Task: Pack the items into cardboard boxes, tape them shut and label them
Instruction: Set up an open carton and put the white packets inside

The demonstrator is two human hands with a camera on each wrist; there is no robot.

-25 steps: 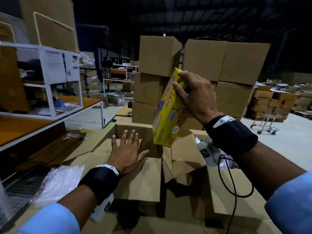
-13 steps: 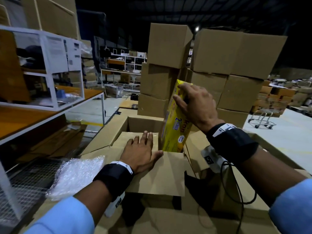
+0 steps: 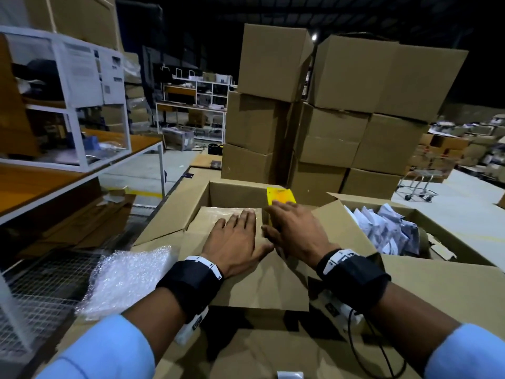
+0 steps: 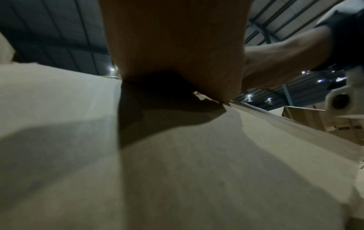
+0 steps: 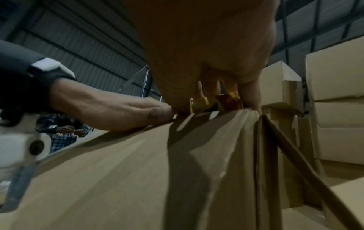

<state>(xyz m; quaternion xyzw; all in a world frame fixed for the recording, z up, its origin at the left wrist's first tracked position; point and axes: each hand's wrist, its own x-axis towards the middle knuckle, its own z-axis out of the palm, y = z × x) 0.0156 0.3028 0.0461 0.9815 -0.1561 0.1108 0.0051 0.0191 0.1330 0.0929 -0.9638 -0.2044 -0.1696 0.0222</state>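
An open cardboard box (image 3: pixel 232 191) stands in front of me with its flaps spread. My left hand (image 3: pixel 237 236) lies flat, fingers straight, on a cardboard sheet (image 3: pixel 218 214) inside the box. In the left wrist view only its palm (image 4: pixel 177 46) shows, pressed on cardboard. Just to its right, my right hand (image 3: pixel 295 231) grips a yellow product box (image 3: pixel 281 196) standing on end, low in the carton along the right wall; only its top end shows. The right wrist view shows the fingers (image 5: pixel 250 96) round the yellow box (image 5: pixel 199 104).
Crumpled bubble wrap (image 3: pixel 128 277) lies on the left flap. A second open box (image 3: pixel 451 250) of white packets sits to the right. A tall stack of closed cartons (image 3: pixel 328 119) stands behind. A white-framed workbench (image 3: pixel 82 160) is on the left, a trolley (image 3: pixel 420 184) at far right.
My right hand has brought the yellow box down from chest height into the carton. My left hand has slid forward onto the sheet inside and stays flat.
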